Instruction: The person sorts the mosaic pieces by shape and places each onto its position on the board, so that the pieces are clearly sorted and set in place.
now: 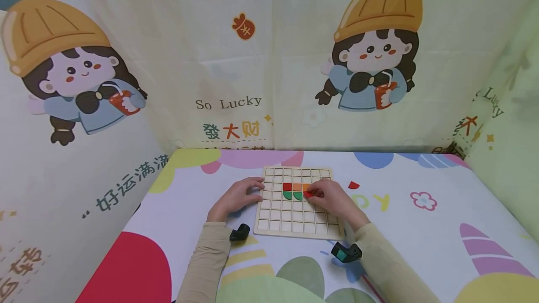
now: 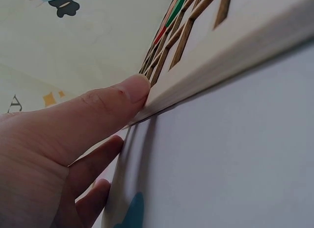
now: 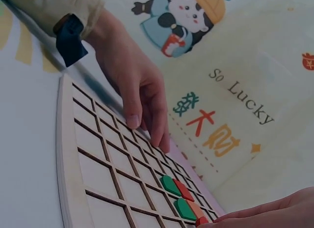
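A wooden grid board (image 1: pixel 273 229) lies on the table, ruled into small square cells. Near its middle sit a red square (image 1: pixel 287 186) and orange pieces, with two green quarter-circle pieces (image 1: pixel 298 196) in the row below. My right hand (image 1: pixel 334 200) pinches a red piece (image 1: pixel 309 194) over the cell to the right of the green ones; the fingers partly hide it. At the board's left edge rests my left hand (image 1: pixel 237 195), its thumb (image 2: pixel 135 88) touching the wooden rim and its other fingers loosely extended alongside.
One loose red quarter-circle piece (image 1: pixel 353 185) lies on the table right of the board. Dark wrist-worn devices (image 1: pixel 346 252) show at both cuffs. A printed cloth wall (image 1: pixel 294 130) stands behind the table's far edge.
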Tool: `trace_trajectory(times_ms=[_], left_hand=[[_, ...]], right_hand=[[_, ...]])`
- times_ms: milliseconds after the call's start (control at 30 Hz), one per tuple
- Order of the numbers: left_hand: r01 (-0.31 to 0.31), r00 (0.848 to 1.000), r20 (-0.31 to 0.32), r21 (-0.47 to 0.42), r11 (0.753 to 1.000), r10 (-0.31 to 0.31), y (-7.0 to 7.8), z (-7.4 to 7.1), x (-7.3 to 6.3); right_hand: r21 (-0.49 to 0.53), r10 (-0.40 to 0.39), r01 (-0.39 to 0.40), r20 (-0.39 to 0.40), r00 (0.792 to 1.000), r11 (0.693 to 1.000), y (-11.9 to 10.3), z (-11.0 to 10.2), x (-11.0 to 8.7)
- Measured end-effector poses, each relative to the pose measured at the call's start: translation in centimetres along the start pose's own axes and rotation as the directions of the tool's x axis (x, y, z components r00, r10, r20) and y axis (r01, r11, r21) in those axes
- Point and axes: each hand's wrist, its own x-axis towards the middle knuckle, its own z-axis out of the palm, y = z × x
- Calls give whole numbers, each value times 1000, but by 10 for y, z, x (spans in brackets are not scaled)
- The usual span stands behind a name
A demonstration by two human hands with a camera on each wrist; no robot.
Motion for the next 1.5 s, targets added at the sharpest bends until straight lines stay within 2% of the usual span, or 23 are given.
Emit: trace_trajectory(times_ms=[233,967,1500], left_hand=[[6,1000,2,-5,1000,-6,0,0,0],[-9,1000,-5,-2,1000,9,-1,1,0],[-4,1000,-8,0,1000,4,-1,2,0]], right_hand=[[-15,51,-51,6,999,999,-3,5,2],[2,8,-7,-34,999,1000,-2,4,-3],[-22,12,-14,-55,998,1000,0,8,-2]])
